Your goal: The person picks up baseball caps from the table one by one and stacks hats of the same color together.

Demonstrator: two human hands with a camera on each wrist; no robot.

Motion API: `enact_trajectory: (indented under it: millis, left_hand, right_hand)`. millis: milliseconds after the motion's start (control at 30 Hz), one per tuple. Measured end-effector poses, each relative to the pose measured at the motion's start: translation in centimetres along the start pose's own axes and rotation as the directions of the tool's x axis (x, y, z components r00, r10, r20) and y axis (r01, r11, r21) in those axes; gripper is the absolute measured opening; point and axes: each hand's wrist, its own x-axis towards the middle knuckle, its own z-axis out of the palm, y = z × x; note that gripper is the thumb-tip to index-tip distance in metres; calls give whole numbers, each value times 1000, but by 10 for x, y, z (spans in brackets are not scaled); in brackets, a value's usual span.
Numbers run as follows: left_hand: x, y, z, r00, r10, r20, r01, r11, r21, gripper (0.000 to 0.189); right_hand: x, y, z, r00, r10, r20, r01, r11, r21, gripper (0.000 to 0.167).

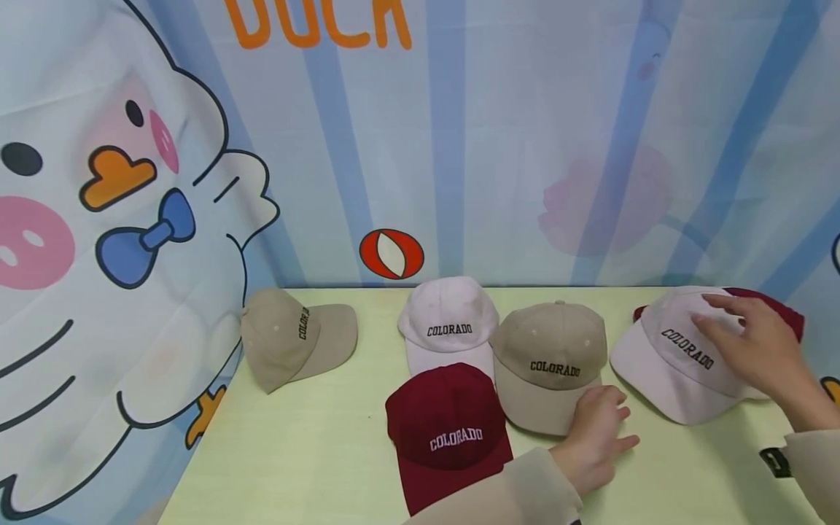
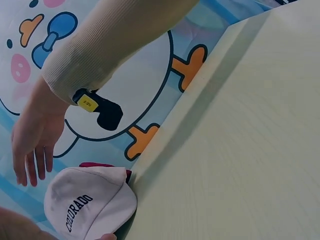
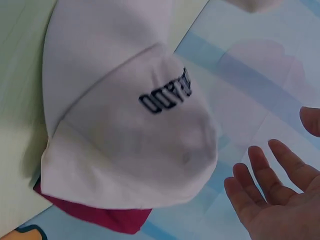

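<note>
In the head view my right hand (image 1: 764,346) hovers over a white cap (image 1: 689,343) lettered COLORADO, its fingers spread and holding nothing. A dark red cap (image 1: 771,302) shows partly from behind and under this white one, mostly hidden. The right wrist view has the white cap (image 3: 130,135) close up, with the fingers of my right hand (image 3: 280,195) apart from its crown. My left hand (image 1: 597,434), fingers loosely extended, is nearest to the brim of a khaki cap (image 1: 558,357), overlapping it in the head view. Nothing shows in the left hand's grasp.
A second white cap (image 1: 449,324) stands left of the khaki one, with a dark red cap (image 1: 449,430) in front of it. Another khaki cap (image 1: 282,343) lies sideways at the table's left. A cartoon-printed backdrop (image 1: 512,146) rises behind the pale yellow table (image 1: 295,437).
</note>
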Motion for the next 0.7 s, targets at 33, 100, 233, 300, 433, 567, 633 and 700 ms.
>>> enact_trajectory:
  millis: [33, 100, 233, 300, 433, 567, 633, 700]
  left_hand:
    - [2, -1, 3, 1000, -4, -3, 4, 1000, -5, 23]
    - [4, -2, 7, 1000, -14, -10, 14, 1000, -21, 28]
    - [11, -4, 15, 999, -31, -18, 30, 998, -49, 43]
    - [14, -5, 19, 999, -38, -26, 36, 998, -58, 46]
    - [21, -7, 26, 997, -53, -59, 49, 997, -64, 46]
    - [27, -11, 31, 994, -59, -89, 54, 997, -56, 48]
    - [31, -14, 33, 994, -63, -85, 59, 997, -56, 51]
    - [34, -15, 33, 995, -74, -67, 70, 995, -67, 56]
  right_hand:
    - [1, 3, -1, 1000, 7, -15, -7, 1000, -8, 59]
    - [5, 10, -4, 999, 6, -33, -6, 1000, -19, 61]
    - [12, 24, -9, 1000, -14, -22, 13, 998, -54, 64]
    - [16, 31, -11, 1000, -18, -7, 17, 997, -74, 63]
    - [23, 39, -13, 999, 27, 31, -23, 994, -107, 66]
    - [28, 42, -14, 987, 123, 100, -111, 986, -122, 79]
    - [31, 44, -13, 980, 153, 130, -138, 983, -121, 83]
    - [34, 47, -13, 971, 184, 155, -168, 980, -110, 84]
